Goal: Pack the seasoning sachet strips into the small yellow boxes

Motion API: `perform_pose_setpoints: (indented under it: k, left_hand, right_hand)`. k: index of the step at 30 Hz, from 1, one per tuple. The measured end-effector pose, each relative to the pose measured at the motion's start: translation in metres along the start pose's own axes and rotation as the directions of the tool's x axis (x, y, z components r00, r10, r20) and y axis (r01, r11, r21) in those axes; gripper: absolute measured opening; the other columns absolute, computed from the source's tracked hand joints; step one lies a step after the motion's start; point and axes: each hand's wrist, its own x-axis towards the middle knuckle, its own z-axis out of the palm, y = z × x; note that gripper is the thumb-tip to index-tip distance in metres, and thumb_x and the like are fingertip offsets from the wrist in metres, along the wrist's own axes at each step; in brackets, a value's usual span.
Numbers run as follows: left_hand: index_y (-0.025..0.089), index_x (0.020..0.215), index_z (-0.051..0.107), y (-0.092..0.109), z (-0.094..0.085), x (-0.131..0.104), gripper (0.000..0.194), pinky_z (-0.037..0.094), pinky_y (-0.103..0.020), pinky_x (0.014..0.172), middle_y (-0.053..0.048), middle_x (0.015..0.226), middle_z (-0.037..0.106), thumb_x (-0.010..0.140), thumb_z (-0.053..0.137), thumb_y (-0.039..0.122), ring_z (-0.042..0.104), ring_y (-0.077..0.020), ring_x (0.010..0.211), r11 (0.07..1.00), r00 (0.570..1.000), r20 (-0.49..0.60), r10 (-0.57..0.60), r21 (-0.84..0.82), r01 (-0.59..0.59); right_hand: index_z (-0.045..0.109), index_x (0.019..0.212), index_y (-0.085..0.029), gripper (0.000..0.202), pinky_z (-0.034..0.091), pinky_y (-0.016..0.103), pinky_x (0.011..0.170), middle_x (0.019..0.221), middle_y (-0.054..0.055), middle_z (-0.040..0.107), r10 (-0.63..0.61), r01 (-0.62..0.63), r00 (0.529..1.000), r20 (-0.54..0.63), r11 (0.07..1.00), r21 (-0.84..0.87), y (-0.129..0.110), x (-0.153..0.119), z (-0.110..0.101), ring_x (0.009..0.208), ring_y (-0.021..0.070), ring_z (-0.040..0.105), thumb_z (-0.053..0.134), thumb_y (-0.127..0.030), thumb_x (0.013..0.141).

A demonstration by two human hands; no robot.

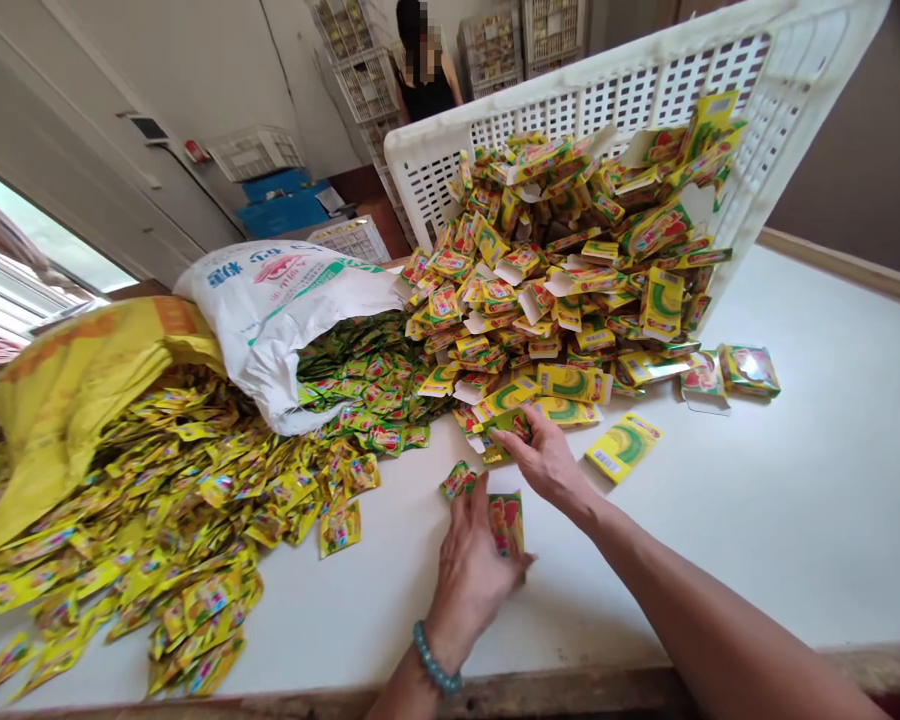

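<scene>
My left hand [476, 555], with a beaded bracelet at the wrist, is closed around a small printed carton [505, 522] just above the white table. A green sachet [457, 480] is at its fingertips; whether it is pinched or only touched is hard to tell. My right hand [551, 462] reaches to the front of the carton heap, its fingers closed on a green and yellow packet [504, 432], partly hidden by them. Just right of that hand, a flat yellow carton [624, 447] lies on the table.
A tipped white crate [427, 150] spills many open cartons [570, 280]. Left of it, a white sack [270, 290] spills green sachets [367, 370], and a yellow sack [82, 350] spills yellow sachets [195, 490]. A person [427, 85] is behind, near stacked crates [367, 85].
</scene>
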Motion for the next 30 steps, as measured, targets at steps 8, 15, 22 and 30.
perform_pose_setpoints:
  k: [8,15,22,30]
  left_hand:
    - [0.015,0.113,0.061,-0.057,-0.033,0.007,0.059,0.049,-0.034,0.079,-0.009,0.094,0.071,0.058,0.078,0.027,0.066,-0.0271,0.086,0.894,0.969,0.18,-0.169,-0.387,0.228]
    - [0.016,0.097,0.059,-0.067,-0.051,0.019,0.037,0.051,-0.028,0.075,-0.008,0.094,0.072,0.071,0.075,0.037,0.066,-0.0187,0.083,0.542,0.965,0.251,-0.082,-0.801,0.254]
    - [0.015,0.097,0.059,-0.073,-0.045,0.025,0.04,0.051,-0.027,0.072,-0.008,0.091,0.073,0.067,0.08,0.033,0.066,-0.0173,0.078,0.432,0.946,0.321,-0.049,-0.847,0.309]
    - [0.016,0.098,0.061,-0.066,-0.045,0.027,0.039,0.051,-0.028,0.078,-0.008,0.095,0.073,0.068,0.079,0.032,0.067,-0.0197,0.086,0.557,0.951,0.307,-0.026,-0.785,0.269]
  right_hand:
    - [0.059,0.085,-0.019,0.025,0.043,0.028,0.064,0.075,0.0,0.06,0.052,-0.095,0.968,0.246,0.982,0.165,0.02,-0.002,0.016,0.068,0.015,0.054,0.064,-0.04,0.073]
    - [0.05,0.073,-0.02,0.032,0.039,0.027,0.062,0.067,-0.003,0.052,0.139,-0.234,0.902,0.409,0.953,0.192,0.026,0.001,0.019,0.064,0.0133,0.048,0.068,-0.045,0.067]
    - [0.044,0.065,-0.02,0.023,0.028,0.026,0.056,0.062,-0.004,0.046,0.135,0.0,0.907,0.399,0.947,-0.321,0.027,0.006,0.009,0.06,0.0122,0.041,0.06,-0.033,0.075]
    - [0.041,0.062,-0.021,0.026,0.026,0.026,0.056,0.059,-0.005,0.044,0.087,0.054,0.935,0.345,0.924,-0.378,0.013,0.002,0.011,0.06,0.0118,0.038,0.065,-0.027,0.072]
